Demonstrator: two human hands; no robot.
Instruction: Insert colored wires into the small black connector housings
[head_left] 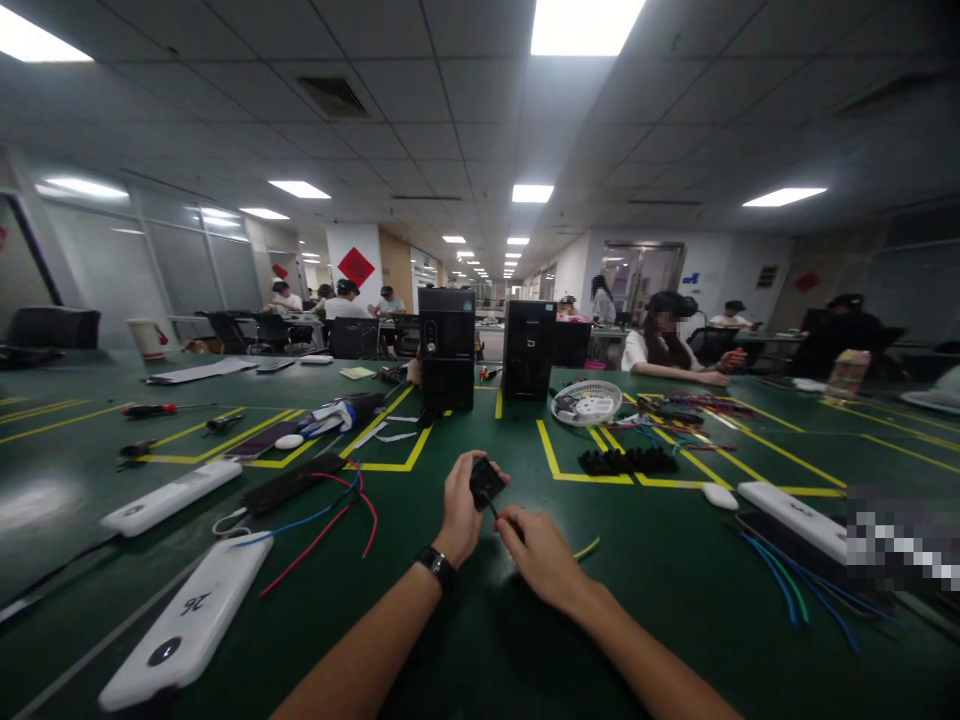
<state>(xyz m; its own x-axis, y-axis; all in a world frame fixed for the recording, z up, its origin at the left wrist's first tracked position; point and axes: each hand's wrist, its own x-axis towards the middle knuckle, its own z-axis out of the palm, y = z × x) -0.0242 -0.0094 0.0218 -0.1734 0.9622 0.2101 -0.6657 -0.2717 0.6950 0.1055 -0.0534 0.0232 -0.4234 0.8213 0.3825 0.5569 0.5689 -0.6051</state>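
Note:
My left hand (463, 505), with a dark watch on the wrist, is closed around a small black block-shaped part (487, 485) held just above the table. My right hand (536, 545) pinches a thin dark rod-like piece (490, 505), whose far end meets the black part. Whether that piece is a wire or a tool tip, I cannot tell. Past the right wrist shows a yellow-green wire end (587, 548); its link to the pinched piece is hidden.
Red and blue wires (364, 515) and white power banks (191, 620) lie left. Black terminal blocks (628, 460), a white basket (587, 402) and blue-green wires (787, 590) lie right. Two black computer-case-like boxes (529, 350) stand ahead. A person (667, 345) sits across the table.

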